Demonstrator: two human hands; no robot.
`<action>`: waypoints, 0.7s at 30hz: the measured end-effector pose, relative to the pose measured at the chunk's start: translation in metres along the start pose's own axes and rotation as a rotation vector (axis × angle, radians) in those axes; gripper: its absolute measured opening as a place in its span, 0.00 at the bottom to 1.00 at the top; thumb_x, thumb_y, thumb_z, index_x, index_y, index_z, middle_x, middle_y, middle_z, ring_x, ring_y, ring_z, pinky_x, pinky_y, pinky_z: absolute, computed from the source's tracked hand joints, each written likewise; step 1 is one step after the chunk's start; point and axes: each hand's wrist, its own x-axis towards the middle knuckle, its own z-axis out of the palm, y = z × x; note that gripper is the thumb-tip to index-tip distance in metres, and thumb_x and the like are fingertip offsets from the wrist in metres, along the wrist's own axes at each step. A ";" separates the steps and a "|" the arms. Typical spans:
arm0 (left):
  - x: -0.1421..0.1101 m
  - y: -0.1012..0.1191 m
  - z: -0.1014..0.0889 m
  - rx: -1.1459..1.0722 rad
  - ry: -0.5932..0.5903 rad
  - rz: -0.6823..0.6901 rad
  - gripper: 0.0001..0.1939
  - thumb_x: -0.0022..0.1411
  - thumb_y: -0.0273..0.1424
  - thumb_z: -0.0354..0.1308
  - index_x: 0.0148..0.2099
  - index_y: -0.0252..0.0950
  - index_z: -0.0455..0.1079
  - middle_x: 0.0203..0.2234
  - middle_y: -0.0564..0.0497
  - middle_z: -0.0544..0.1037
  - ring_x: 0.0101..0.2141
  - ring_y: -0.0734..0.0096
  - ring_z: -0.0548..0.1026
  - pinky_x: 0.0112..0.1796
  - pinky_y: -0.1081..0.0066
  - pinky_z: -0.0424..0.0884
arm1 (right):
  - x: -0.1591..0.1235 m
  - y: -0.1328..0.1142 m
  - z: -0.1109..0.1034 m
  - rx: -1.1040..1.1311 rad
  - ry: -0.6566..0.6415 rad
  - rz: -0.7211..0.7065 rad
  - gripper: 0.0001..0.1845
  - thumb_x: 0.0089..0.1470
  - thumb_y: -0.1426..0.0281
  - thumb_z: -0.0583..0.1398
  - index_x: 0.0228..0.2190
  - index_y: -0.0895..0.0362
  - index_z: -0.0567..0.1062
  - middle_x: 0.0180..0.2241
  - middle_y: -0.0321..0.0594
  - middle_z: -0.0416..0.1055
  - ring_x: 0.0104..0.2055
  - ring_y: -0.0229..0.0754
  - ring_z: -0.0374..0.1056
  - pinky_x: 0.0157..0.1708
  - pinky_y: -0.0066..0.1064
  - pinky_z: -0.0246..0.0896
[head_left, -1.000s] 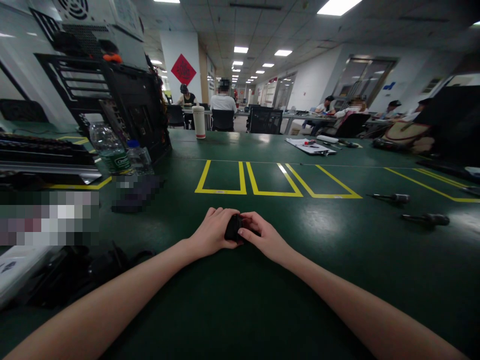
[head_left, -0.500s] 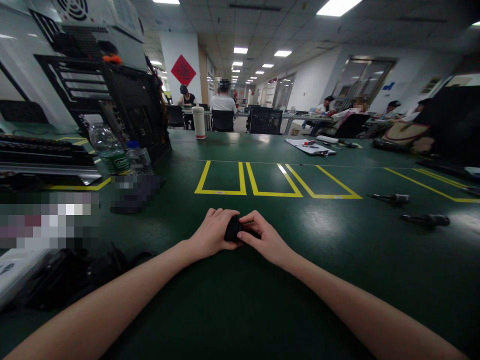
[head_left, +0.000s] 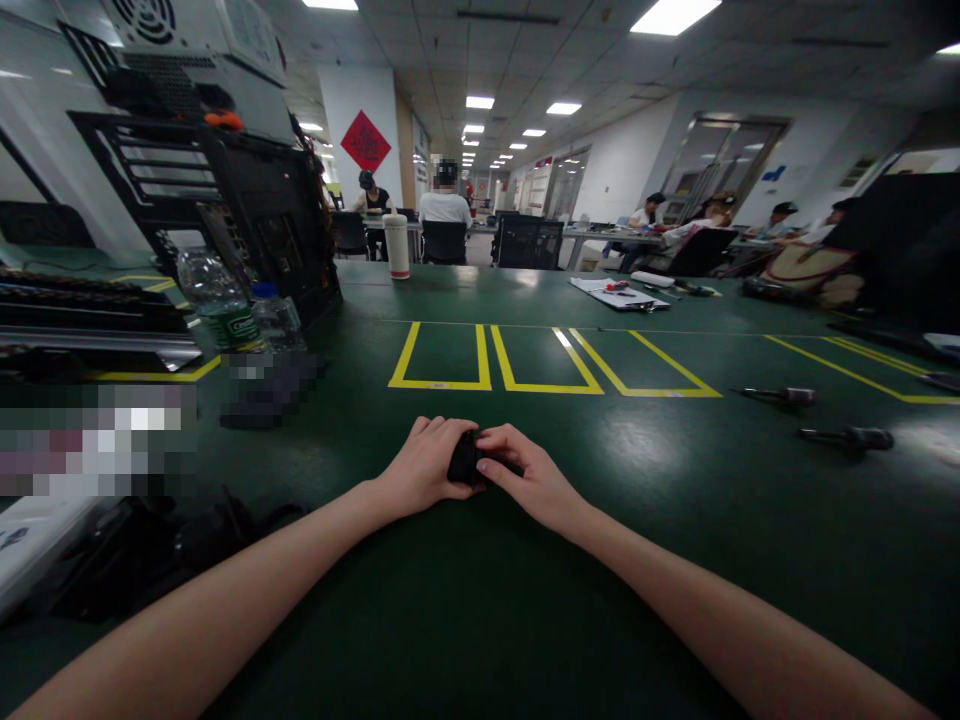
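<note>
Between my hands, at the middle of the green table [head_left: 480,600], is a small black block-like object [head_left: 464,462]; its exact kind does not show. My left hand [head_left: 426,465] wraps round its left side, fingers over the top and thumb low in front. From the right, my right hand [head_left: 529,475] pinches its right edge with thumb and fingertips. Most of the object is covered by my fingers. Beyond the hands, yellow tape outlines [head_left: 440,385] mark the table top.
Two dark screwdriver-like tools [head_left: 855,439] lie at right. A clipboard [head_left: 619,293] and a white bottle [head_left: 397,246] stand farther back. At left are plastic bottles [head_left: 217,300], an open computer case [head_left: 274,230] and black gear [head_left: 202,540]. Several people sit in the background.
Both hands keep their hold on the black object almost unchanged. The right thumb has shifted very slightly, and the whole view has moved a touch.
</note>
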 end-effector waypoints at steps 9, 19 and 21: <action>0.000 -0.001 0.001 0.005 0.002 -0.005 0.29 0.45 0.37 0.60 0.48 0.36 0.55 0.39 0.48 0.68 0.38 0.62 0.66 0.38 0.64 0.57 | 0.002 0.001 -0.001 0.060 -0.061 0.057 0.14 0.49 0.70 0.55 0.40 0.55 0.62 0.40 0.38 0.63 0.44 0.40 0.62 0.46 0.40 0.58; 0.000 0.000 0.000 0.001 0.005 -0.004 0.28 0.46 0.38 0.60 0.48 0.36 0.55 0.40 0.48 0.68 0.38 0.62 0.66 0.38 0.64 0.57 | 0.001 -0.001 0.001 0.044 0.000 0.021 0.12 0.49 0.71 0.56 0.38 0.53 0.63 0.40 0.37 0.61 0.44 0.39 0.62 0.45 0.38 0.60; 0.000 0.000 0.000 -0.001 0.001 -0.006 0.28 0.46 0.38 0.60 0.48 0.37 0.55 0.39 0.48 0.68 0.38 0.62 0.66 0.38 0.64 0.57 | 0.001 0.000 0.001 0.053 -0.008 0.056 0.15 0.49 0.71 0.56 0.40 0.53 0.61 0.42 0.38 0.62 0.45 0.40 0.62 0.46 0.40 0.59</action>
